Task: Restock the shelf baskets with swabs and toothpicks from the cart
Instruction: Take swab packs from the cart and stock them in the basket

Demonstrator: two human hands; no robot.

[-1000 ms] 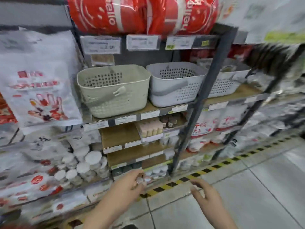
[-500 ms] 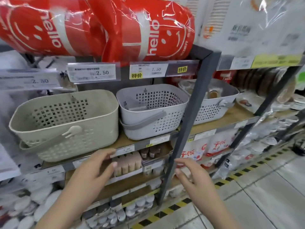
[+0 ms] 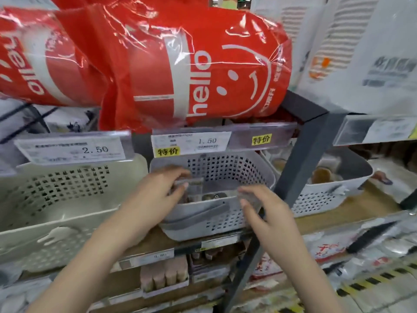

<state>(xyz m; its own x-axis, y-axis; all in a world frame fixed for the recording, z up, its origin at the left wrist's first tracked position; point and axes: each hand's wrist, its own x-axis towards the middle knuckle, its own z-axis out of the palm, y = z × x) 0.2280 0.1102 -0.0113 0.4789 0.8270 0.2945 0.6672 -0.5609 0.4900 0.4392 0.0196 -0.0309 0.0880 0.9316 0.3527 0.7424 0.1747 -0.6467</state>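
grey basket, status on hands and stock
Left hand pinches a clear packet over grey basket. Right hand grips another. Shelf post close right.

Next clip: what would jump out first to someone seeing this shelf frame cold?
The big red "hello" bags along the top shelf dominate. Below them, both hands reach into the middle grey basket: the left hand holds a small clear packet over it, the right hand grips another at its front rim. A cream basket sits left.

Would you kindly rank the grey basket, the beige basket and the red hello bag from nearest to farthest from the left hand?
1. Grey basket: left hand reaches into it.
2. Beige basket: beside it, leftward.
3. Red hello bag: on the shelf above.
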